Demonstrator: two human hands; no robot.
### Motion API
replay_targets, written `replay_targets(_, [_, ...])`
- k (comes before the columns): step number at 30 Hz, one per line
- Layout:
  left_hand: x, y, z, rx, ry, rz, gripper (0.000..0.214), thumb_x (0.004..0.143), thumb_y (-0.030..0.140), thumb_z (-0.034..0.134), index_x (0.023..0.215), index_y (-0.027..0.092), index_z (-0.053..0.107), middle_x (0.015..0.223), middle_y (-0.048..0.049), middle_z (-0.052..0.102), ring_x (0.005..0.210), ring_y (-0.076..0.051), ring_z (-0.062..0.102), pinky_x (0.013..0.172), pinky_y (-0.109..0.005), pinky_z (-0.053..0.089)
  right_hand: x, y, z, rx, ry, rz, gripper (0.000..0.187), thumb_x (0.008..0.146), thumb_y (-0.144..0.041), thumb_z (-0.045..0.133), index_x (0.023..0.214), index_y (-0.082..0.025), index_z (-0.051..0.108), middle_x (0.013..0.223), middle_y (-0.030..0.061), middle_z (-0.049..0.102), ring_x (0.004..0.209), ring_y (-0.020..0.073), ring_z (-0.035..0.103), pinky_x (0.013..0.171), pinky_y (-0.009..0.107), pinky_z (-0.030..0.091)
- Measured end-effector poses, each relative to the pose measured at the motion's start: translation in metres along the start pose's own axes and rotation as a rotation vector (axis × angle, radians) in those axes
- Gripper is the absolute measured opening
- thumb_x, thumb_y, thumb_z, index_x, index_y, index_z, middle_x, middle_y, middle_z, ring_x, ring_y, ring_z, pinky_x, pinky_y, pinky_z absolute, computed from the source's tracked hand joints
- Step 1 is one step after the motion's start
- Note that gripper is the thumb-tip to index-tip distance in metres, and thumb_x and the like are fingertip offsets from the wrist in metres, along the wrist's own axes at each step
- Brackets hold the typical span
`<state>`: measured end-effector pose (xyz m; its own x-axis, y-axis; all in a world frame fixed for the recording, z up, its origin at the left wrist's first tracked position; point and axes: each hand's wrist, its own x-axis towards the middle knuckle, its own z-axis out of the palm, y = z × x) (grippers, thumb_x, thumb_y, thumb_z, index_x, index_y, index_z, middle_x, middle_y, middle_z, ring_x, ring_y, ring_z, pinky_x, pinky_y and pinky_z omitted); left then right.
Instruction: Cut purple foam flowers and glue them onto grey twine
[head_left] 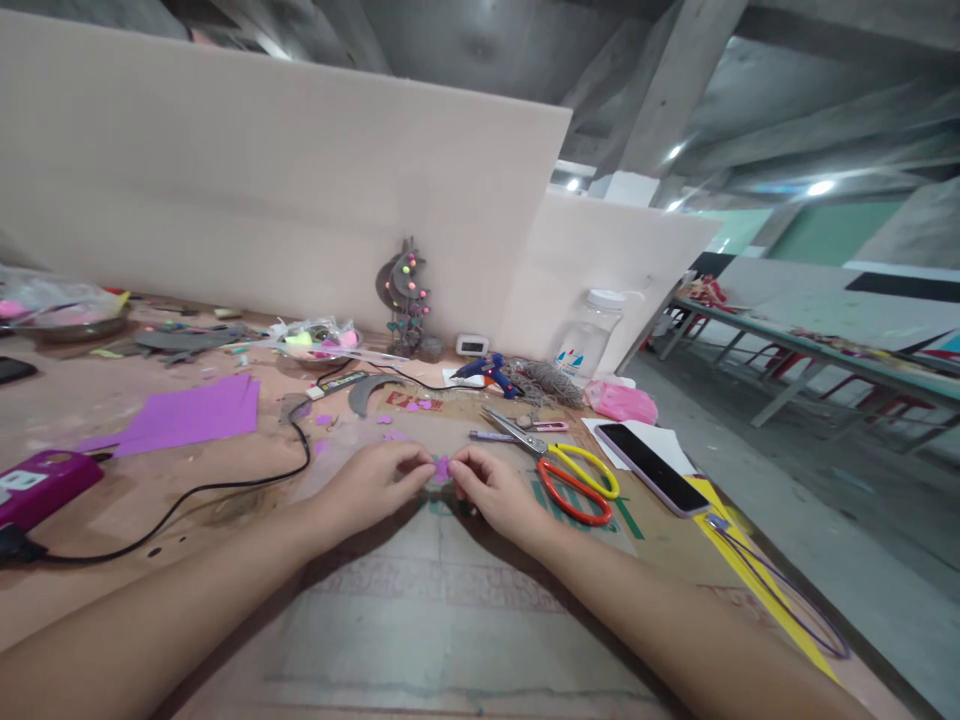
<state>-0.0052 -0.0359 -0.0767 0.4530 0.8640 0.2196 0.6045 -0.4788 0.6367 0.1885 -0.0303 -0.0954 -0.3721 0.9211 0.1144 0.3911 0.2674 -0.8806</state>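
Between my two hands is a small purple cut-out piece, held at its edges over the cardboard-covered table. My left hand pinches its left side between thumb and fingertips. On the other side my right hand grips it the same way. The exact shape of the piece is partly hidden by my fingers. Just beyond lie several small purple pieces. Scissors with one yellow and one red handle loop rest to the right of my right hand.
Purple sheets lie left, near a magenta power strip with a black cable. At the back are a grey crescent ornament, a blue glue gun and a clear bottle. A phone lies right.
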Motion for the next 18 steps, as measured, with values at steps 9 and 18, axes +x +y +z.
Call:
replay_targets(9, [0.012,-0.029,-0.030,0.079,0.187,-0.146,0.032,0.088,0.041,0.038,0.079,0.019,0.058,0.070,-0.0003,0.063,0.067,-0.016,0.057,0.059,-0.025,0.037,-0.001,-0.003,0.001,-0.136,-0.021,-0.032,0.020,0.090,-0.030,0.045,0.075,-0.019,0.053,0.068,-0.0008,0.058,0.064,0.0133,0.054,0.063,0.024,0.041])
replay_targets(18, [0.021,-0.090,-0.046,0.247,0.120,-0.347,0.028,0.080,0.038,0.043,0.068,0.018,0.060,0.064,-0.0003,0.062,0.064,-0.017,0.058,0.056,-0.024,0.035,-0.001,0.000,0.001,-0.325,-0.076,-0.123,0.020,0.090,-0.030,0.045,0.080,-0.019,0.059,0.075,0.0022,0.064,0.069,0.0160,0.058,0.064,0.025,0.041])
